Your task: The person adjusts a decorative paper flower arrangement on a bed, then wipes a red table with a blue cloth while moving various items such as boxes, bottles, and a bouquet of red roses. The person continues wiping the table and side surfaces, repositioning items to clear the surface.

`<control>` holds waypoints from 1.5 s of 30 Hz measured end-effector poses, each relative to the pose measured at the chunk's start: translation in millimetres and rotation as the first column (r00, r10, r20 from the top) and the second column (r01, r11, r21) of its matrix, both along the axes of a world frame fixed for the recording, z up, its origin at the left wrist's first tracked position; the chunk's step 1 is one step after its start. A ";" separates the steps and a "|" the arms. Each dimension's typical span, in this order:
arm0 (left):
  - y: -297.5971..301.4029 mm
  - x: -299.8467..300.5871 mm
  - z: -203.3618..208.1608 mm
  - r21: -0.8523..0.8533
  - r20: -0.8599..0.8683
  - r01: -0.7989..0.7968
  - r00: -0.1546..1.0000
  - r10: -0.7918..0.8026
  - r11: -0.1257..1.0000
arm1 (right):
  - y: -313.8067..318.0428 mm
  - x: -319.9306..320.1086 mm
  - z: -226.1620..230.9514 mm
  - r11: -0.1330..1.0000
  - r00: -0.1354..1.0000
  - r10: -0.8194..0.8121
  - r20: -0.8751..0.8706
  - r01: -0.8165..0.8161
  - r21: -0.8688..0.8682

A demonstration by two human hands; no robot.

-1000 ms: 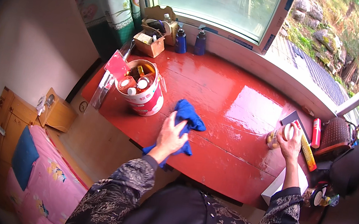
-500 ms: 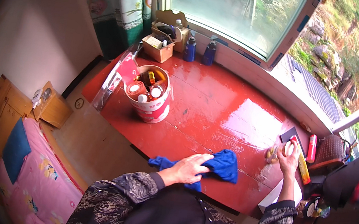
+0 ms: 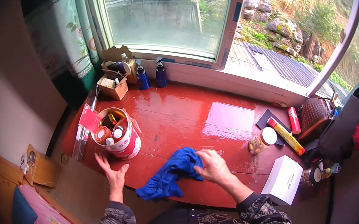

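Observation:
My left hand (image 3: 112,177) is open at the table's front edge. Its fingers spread just below a white and pink bucket (image 3: 127,147), apart from it or barely near its side. Inside the bucket stand several bottles and containers with white and red caps. A crumpled blue cloth (image 3: 165,178) lies on the red table (image 3: 166,126) between my hands. My right hand (image 3: 217,168) reaches over the cloth's right edge, fingers and thumb apart; whether it touches the cloth is hard to tell. To the right stands a clear jar (image 3: 258,143) with a white lid.
A white box (image 3: 283,181) sits at the right. Behind it lie a yellow and red tube (image 3: 287,137), a red cylinder (image 3: 294,121) and a brown bag (image 3: 317,116). Two blue pump bottles (image 3: 161,75) and a cardboard box (image 3: 114,88) stand by the window.
My right hand has let go of the jar and moved left to the cloth. My left hand has left the cloth and moved left to the bucket. The view has turned right.

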State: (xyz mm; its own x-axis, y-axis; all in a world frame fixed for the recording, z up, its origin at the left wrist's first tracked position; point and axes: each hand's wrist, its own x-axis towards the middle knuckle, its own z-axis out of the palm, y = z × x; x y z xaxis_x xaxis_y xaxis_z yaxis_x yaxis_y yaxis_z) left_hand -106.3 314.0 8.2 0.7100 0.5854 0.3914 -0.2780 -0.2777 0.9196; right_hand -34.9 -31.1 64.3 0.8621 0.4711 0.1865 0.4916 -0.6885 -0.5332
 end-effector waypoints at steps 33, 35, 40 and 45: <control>-201.5 269.9 -1.1 0.076 -0.395 0.724 0.653 -0.647 0.685 | -234.3 -167.2 7.2 0.211 0.199 -0.918 0.343 0.977 -0.003; -239.1 214.4 36.5 -0.136 -0.425 0.900 0.324 -0.845 0.413 | -259.9 -177.7 -10.5 0.137 0.123 -0.968 0.220 0.989 0.054; -326.2 110.4 42.3 -0.222 -0.498 0.967 -0.225 -0.838 -0.127 | -282.1 -194.9 -50.0 0.109 0.239 -0.915 -0.324 0.922 0.371; -398.2 66.1 3.0 -0.154 -0.639 0.977 -0.212 -0.740 -0.147 | -252.3 -199.8 -34.5 0.131 0.321 -0.871 -0.371 0.881 0.455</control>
State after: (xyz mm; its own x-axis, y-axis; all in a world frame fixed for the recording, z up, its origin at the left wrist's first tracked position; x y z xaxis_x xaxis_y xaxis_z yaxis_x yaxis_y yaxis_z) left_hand -40.2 -84.2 11.2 0.4297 -0.8682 -0.2483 -0.1940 -0.3573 0.9136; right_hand -234.8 -283.4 29.8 0.6268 -0.7778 0.0455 -0.2627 -0.2659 -0.9275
